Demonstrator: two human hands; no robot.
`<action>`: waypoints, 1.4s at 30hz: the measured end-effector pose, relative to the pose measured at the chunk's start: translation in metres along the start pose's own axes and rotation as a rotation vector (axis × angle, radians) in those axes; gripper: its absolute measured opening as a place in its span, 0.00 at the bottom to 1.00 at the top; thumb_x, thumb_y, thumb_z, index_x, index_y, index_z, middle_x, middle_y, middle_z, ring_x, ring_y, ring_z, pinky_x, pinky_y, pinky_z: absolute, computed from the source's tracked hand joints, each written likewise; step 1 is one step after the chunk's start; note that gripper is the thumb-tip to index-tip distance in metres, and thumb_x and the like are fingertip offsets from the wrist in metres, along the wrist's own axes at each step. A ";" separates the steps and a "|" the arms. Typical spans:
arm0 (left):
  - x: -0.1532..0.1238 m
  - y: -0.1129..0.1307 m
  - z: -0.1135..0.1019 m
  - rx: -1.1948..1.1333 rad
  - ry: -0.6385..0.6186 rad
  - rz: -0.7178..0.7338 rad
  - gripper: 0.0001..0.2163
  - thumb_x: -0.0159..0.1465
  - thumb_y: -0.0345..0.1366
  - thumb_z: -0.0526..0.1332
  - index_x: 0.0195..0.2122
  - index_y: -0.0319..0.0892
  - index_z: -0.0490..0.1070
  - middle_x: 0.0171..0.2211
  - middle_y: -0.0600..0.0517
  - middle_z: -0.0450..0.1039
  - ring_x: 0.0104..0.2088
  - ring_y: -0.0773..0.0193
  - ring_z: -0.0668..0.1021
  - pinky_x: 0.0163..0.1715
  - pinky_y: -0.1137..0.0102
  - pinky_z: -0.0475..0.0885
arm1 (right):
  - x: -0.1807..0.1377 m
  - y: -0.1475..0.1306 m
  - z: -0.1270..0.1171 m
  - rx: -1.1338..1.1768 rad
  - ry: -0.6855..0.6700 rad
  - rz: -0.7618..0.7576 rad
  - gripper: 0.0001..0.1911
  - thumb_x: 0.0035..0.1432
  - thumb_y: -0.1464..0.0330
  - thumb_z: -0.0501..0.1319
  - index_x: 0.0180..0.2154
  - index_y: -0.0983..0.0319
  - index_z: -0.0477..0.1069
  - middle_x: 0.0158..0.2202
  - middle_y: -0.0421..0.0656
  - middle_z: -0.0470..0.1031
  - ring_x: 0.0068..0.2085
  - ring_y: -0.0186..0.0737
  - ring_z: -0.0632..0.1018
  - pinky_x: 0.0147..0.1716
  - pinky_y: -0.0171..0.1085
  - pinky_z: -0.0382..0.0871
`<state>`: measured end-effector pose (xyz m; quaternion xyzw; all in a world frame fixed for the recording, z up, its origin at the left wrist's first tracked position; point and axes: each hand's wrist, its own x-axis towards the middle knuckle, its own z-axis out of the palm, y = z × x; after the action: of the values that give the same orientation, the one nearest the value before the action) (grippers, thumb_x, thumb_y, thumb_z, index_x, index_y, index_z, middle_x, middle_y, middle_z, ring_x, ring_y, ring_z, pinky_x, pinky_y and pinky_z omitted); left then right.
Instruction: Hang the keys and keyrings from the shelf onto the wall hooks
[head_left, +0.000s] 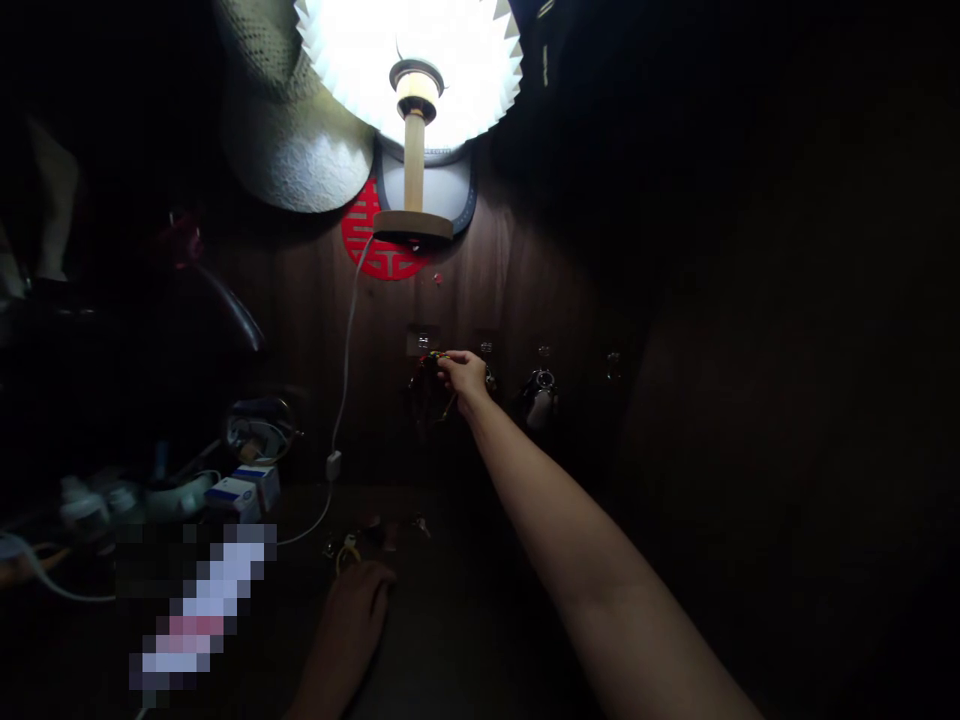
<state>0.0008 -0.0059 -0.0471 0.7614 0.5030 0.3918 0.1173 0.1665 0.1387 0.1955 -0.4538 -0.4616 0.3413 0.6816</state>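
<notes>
My right hand [465, 376] reaches out to the dark wooden panel, thumb and fingers pinched on a thin multicoloured cord [435, 356]. The cord is just below a small clear wall hook [423, 341]. Dark strands hang under it, too dim to make out, and a thin yellowish piece [448, 406] dangles below my fingers. My left hand [358, 606] rests low on the dark tabletop, fingers lying loosely with the thumb a little apart. A yellow ring-shaped band [347, 556] lies at its fingertips; whether they touch it is too dark to tell.
A lit pleated lamp [414, 180] stands above, its white cable [348, 350] running down with an inline switch [334, 465]. Hats [300, 150] hang behind it. More hooks [544, 351] line the panel, one with a shiny item [541, 397]. Small boxes [244, 492] and bottles [84, 503] sit left.
</notes>
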 end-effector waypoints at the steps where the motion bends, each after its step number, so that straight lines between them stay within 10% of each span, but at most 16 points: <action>1: 0.000 0.000 0.000 0.000 -0.002 -0.002 0.11 0.58 0.30 0.51 0.32 0.45 0.74 0.34 0.48 0.77 0.38 0.57 0.77 0.41 0.59 0.71 | -0.001 0.007 -0.001 0.004 0.023 0.011 0.08 0.49 0.77 0.60 0.33 0.63 0.67 0.22 0.34 0.70 0.18 0.25 0.71 0.13 0.23 0.58; 33: 0.000 0.000 -0.005 -0.028 0.165 -0.097 0.13 0.58 0.33 0.51 0.41 0.42 0.70 0.41 0.46 0.75 0.44 0.56 0.76 0.46 0.57 0.70 | -0.123 0.170 -0.081 -0.262 -0.213 0.034 0.13 0.46 0.74 0.56 0.36 0.60 0.73 0.37 0.42 0.78 0.42 0.40 0.77 0.46 0.41 0.68; 42: 0.001 -0.007 -0.007 -0.150 0.368 -0.292 0.14 0.58 0.37 0.52 0.44 0.42 0.66 0.42 0.45 0.74 0.45 0.54 0.76 0.45 0.57 0.71 | -0.170 0.160 -0.073 -0.903 -0.723 -0.280 0.23 0.57 0.67 0.56 0.55 0.55 0.64 0.58 0.44 0.65 0.60 0.46 0.62 0.58 0.50 0.53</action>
<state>-0.0089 -0.0034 -0.0464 0.5856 0.5901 0.5391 0.1353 0.1696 0.0227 -0.0197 -0.4885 -0.8194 0.1507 0.2593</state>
